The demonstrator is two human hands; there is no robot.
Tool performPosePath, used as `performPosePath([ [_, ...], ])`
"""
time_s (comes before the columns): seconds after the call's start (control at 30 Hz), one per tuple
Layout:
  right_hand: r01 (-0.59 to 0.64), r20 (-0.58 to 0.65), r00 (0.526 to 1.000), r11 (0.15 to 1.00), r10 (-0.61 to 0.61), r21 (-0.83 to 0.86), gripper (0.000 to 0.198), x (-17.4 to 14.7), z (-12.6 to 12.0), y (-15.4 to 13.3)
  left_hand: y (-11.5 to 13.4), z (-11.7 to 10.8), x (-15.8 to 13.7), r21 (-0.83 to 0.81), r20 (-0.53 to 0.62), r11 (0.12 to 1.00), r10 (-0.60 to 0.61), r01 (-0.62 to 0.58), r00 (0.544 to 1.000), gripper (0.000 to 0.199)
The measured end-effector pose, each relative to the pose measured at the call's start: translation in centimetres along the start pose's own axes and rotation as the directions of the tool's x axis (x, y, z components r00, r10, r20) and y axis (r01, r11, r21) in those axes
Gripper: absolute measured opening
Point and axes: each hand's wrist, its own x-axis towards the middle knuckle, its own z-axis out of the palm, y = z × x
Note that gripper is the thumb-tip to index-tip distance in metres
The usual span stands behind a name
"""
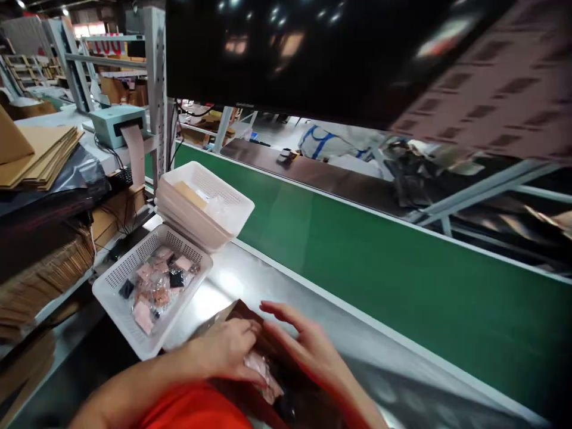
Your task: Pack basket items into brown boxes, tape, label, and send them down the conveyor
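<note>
1. As seen over the worker's shoulder in the head view, both bare hands are at an open brown box (243, 311) on the shiny metal bench (229, 279), right in front of the red shirt (196, 410).
2. The left hand (230, 351) reaches over the box's near side, fingers bent and thumb stretched across a pink packet (268, 381); I cannot tell whether it grips the packet or only rests on it.
3. The right hand (315, 351) is spread, its fingers long and apart, along the other side of the box; contact with the cardboard is unclear.
4. That packet lies inside the box, between the two hands, beside something dark that is too blurred to name.
5. Left of the box stands a white basket (134, 257) of small clear-wrapped pieces (161, 280), pink, black and orange.
6. Just behind it, tilted white baskets (192, 223) are stacked, the top one holding cardboard and clear plastic.
7. Beyond the bench runs a green belt (357, 250), with a big dark screen (268, 59) above.
8. Farther left sits a pale printer (111, 128) with a paper strip hanging out.
</note>
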Motion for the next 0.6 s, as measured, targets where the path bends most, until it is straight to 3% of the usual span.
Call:
performPosePath([
  [0.07, 0.099, 0.090, 0.992, 0.993, -0.093, -0.063, 0.055, 3.6, 1.6, -2.4, -2.0, -2.2, -2.9, 0.006, -0.172, 1.000, -0.012, 0.013, 0.985, 0.054],
  [0.13, 0.230, 0.198, 0.959, 0.964, -0.202, -0.131, 0.062, 8.0, 4.5, -4.1, -5.4, -5.0, -6.3, 0.028, -0.314, 0.981, -0.173, 0.192, 0.934, 0.048],
  [0.2, 0.398, 0.350, 0.885, 0.889, -0.308, -0.226, 0.081, 12.7, 8.5, -5.1, -9.8, -7.3, -9.7, 0.112, -0.372, 0.850, -0.445, 0.515, 0.815, 0.072],
  [0.27, 0.542, 0.540, 0.779, 0.777, -0.320, -0.320, 0.103, 17.2, 12.9, -5.5, -14.3, -8.3, -12.4, 0.270, -0.315, 0.563, -0.715, 0.781, 0.624, 0.119],
  [0.33, 0.605, 0.659, 0.707, 0.703, -0.257, -0.374, 0.109, 21.3, 16.8, -5.5, -17.9, -7.8, -14.0, 0.408, -0.245, 0.362, -0.841, 0.838, 0.483, 0.140],
  [0.37, 0.605, 0.678, 0.700, 0.690, -0.224, -0.397, 0.107, 23.1, 18.5, -5.4, -19.3, -7.2, -14.3, 0.440, -0.233, 0.319, -0.862, 0.839, 0.450, 0.143],
  [0.43, 0.560, 0.653, 0.738, 0.695, -0.171, -0.451, 0.096, 26.0, 21.2, -5.2, -21.0, -6.0, -14.1, 0.430, -0.253, 0.305, -0.863, 0.850, 0.438, 0.144],
  [0.53, 0.439, 0.557, 0.826, 0.720, -0.088, -0.537, 0.071, 28.6, 24.2, -4.9, -22.0, -5.5, -12.8, 0.411, -0.271, 0.365, -0.826, 0.836, 0.494, 0.141],
  [0.6, 0.374, 0.522, 0.852, 0.739, -0.036, -0.561, 0.065, 28.8, 26.0, -4.7, -22.0, -6.0, -12.1, 0.433, -0.260, 0.391, -0.809, 0.813, 0.528, 0.130],
])
